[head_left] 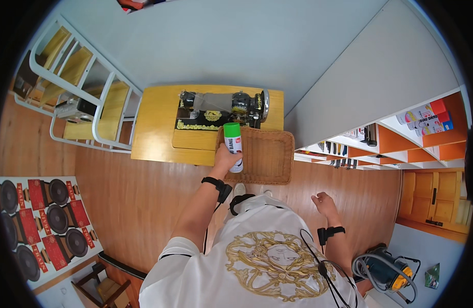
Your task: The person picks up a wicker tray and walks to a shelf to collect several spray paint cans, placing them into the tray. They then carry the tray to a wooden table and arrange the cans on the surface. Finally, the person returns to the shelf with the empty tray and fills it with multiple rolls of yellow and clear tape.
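Note:
My left hand [225, 160] is closed around a white spray can [233, 149] with a green cap, held over the left side of a brown wicker basket [270, 177]. Nothing shows on the bare bottom of the basket, which sits at the front right of a yellow wooden sewing table [154, 128]. Behind the can stands a black sewing machine [221, 109] with gold decoration. My right hand [326, 204] hangs to the right of my body, apart from everything; its fingers are loosely bent, with the thumb side spread, and it holds nothing that I can see.
Right of the table stands an orange and white shelf unit [395, 146] with spray cans [426, 118] and tools. A white-framed rack [100, 102] is on the left. A speaker-patterned panel [51, 220] lies lower left, a vacuum cleaner [383, 269] lower right.

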Tool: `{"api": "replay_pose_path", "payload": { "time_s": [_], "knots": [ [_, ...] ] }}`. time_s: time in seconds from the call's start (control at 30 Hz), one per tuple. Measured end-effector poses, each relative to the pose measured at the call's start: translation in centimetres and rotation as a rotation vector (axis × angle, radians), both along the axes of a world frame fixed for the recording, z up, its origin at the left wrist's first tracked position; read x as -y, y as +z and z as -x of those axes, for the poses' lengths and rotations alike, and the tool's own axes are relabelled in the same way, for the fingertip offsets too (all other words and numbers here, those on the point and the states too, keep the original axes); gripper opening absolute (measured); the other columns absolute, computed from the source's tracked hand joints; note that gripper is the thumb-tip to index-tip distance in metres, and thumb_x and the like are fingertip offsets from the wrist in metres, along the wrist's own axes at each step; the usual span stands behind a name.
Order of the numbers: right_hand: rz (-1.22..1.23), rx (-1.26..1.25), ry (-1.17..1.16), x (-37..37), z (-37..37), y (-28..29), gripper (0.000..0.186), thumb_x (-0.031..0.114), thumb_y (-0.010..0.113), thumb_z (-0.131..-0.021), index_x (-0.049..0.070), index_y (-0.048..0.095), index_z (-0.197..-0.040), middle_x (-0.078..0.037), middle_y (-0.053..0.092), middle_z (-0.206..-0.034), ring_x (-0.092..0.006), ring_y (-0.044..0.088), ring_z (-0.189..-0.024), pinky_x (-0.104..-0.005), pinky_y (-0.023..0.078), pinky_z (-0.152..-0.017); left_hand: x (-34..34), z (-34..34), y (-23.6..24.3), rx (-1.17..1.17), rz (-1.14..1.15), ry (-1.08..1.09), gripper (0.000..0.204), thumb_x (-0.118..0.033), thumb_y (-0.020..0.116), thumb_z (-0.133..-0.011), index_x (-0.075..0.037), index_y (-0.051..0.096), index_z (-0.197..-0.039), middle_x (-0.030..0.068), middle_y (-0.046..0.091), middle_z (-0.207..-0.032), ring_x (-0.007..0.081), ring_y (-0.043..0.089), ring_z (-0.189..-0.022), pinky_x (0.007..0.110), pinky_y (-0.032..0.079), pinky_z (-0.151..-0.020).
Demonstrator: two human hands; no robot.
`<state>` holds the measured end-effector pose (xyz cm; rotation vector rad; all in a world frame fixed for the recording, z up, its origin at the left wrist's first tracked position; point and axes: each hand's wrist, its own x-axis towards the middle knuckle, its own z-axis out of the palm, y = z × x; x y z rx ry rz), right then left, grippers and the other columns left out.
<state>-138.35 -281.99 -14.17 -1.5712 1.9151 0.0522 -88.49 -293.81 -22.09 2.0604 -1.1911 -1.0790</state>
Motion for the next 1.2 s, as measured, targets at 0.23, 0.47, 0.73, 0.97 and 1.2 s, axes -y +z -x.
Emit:
{"api": "replay_pose_path", "payload": {
  "time_s": [0.23,0.47,0.73,0.97,1.2],
  "knots": [
    [-0.054,0.064,-0.203,-4.8,3.5,-4.2,0.055,0.044,0.072,-0.103,-0.007,0.071,-0.125,-0.02,0.079,-0.1,-0.0256,0.078,-0.081,-0.0385,0.062,-0.075,1.1,2.2,3.1,0.141,-0.09,0.054,0.076,-0.033,0.092,-0.075,0.006,0.054,-0.128,0.0286,0.075,-0.116,0.0445,0.075,-0.109,0.05,0.059,-0.095],
    [-0.076,0.154,-0.248,-2.7,2.8,-2.7,0.059,0.049,0.071,-0.102,-0.003,0.071,-0.13,-0.024,0.077,-0.114,-0.0355,0.074,-0.106,-0.0426,0.059,-0.094,0.1,2.9,1.9,0.126,0.05,0.112,0.075,-0.032,0.089,-0.078,0.005,0.049,-0.13,0.0281,0.073,-0.117,0.0458,0.074,-0.107,0.051,0.059,-0.093],
    [0.01,0.169,-0.19,-1.1,4.0,-3.8,0.053,0.044,0.073,-0.104,-0.004,0.071,-0.124,-0.016,0.078,-0.096,-0.0226,0.076,-0.081,-0.0363,0.062,-0.072,-0.2,3.4,3.7,0.244,-0.07,0.011,0.074,-0.035,0.088,-0.079,0.003,0.05,-0.129,0.0279,0.072,-0.119,0.0455,0.073,-0.109,0.053,0.06,-0.093],
    [0.028,0.145,-0.134,-0.8,4.7,-3.7,0.048,0.042,0.074,-0.102,-0.003,0.075,-0.12,-0.02,0.08,-0.105,-0.0273,0.078,-0.088,-0.0394,0.062,-0.083,-1.3,3.2,3.5,0.332,0.038,0.071,0.072,-0.032,0.087,-0.078,0.003,0.05,-0.129,0.0308,0.071,-0.118,0.0508,0.07,-0.108,0.057,0.057,-0.093],
    [0.301,0.228,-0.182,3.4,4.6,4.0,0.044,0.037,0.074,-0.102,-0.001,0.076,-0.124,-0.023,0.08,-0.107,-0.0353,0.079,-0.1,-0.043,0.061,-0.09,-2.3,5.1,3.7,0.371,0.167,0.064,0.075,-0.021,0.085,-0.08,0.004,0.047,-0.139,0.0323,0.065,-0.127,0.0507,0.064,-0.118,0.055,0.053,-0.103]
  ]
}}
